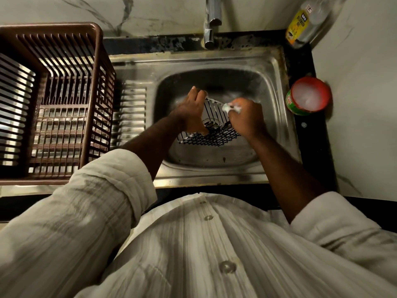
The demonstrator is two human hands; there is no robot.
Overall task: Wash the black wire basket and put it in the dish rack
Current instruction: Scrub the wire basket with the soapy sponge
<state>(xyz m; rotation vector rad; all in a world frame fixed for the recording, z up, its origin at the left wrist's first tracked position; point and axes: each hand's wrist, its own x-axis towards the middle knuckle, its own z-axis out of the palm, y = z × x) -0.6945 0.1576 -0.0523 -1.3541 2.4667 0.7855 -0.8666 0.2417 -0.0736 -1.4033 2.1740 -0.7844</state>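
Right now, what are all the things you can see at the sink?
wire basket: 1, black, held over the sink
sink: 1, steel, middle
tap: 1, silver, behind the sink
dish rack: 1, brown, left of sink
dishwash bottle: 1, clear, yellow label, back right
tub: 1, red-green, foam inside, right of sink
foamy pad: 1, white, against the basket's rim
shirt: 1, white, bottom
left hand: 1, grips the basket
right hand: 1, holds the foamy pad
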